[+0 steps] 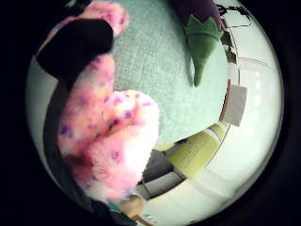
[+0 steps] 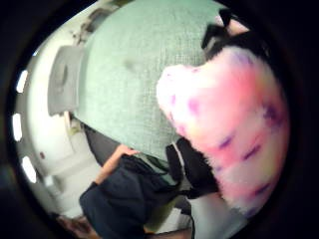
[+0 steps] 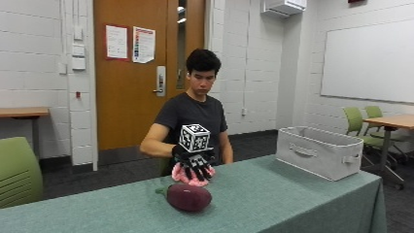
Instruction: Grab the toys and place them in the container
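A person sits behind a counter [image 3: 271, 194] covered w/ a green cloth. The gloved right hand [image 3: 194, 165] is raised a little above the cloth, fingers curled down round a pink furry toy [image 3: 191, 177] w/ purple spots; the toy bulges out below the fingertips. Both palm views confirm it: pink fur fills much of each, pressed close against the palm, w/ black glove fingers wrapped across it.

Just in front of the hand, nearer the camera, a dark purple eggplant toy [image 3: 188, 196] w/ a green stalk lies on the cloth, not touched. The grey fabric container [image 3: 318, 151] w/ a handle slot stands well apart, toward the counter's far end, on the person's left, open top up.

Step in hand, by the look of it: the pink toy is picked up & needs carrying to the container. To do it well, the person should probably lift it high enough to clear the eggplant toy & the container's rim, cross over the counter w/out dragging fur on the cloth, stop above the middle of the opening, then let the fingers go so the toy drops inside, not onto the rim. Soft fur may slip or snag the glove, so the hold is best kept until the toy is over the opening. The eggplant toy is left for after.
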`<state>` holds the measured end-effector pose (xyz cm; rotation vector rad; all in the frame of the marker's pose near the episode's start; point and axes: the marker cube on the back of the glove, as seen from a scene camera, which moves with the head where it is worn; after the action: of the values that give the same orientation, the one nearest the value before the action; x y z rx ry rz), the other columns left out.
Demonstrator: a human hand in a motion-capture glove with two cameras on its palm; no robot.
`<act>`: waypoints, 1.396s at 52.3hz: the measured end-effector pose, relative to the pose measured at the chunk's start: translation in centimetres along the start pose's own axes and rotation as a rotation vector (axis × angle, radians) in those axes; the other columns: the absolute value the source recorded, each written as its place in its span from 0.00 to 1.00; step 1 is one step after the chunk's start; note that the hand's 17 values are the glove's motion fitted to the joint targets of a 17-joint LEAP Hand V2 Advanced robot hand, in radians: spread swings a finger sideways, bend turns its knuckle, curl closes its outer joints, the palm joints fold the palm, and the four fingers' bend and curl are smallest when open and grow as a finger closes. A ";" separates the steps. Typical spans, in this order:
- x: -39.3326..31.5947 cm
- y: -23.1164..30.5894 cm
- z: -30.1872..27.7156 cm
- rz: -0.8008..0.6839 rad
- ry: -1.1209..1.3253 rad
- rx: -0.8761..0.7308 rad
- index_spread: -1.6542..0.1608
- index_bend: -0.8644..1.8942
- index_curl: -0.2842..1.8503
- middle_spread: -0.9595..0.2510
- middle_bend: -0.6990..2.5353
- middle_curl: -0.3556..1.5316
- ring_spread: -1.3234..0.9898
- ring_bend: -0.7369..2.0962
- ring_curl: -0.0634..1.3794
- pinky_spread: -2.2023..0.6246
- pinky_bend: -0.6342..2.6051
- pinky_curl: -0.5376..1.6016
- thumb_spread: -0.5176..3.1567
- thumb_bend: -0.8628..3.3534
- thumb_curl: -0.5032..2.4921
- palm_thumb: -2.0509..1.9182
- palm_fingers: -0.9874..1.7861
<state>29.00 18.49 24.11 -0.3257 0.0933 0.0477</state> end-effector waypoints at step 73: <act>-19.3 -3.9 -33.8 -0.188 0.031 0.484 0.76 0.55 0.49 0.49 0.51 0.52 0.41 0.67 0.39 0.63 0.44 0.42 0.28 0.24 0.48 0.65 0.78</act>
<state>7.23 3.35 -4.63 0.1494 0.1016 -0.1649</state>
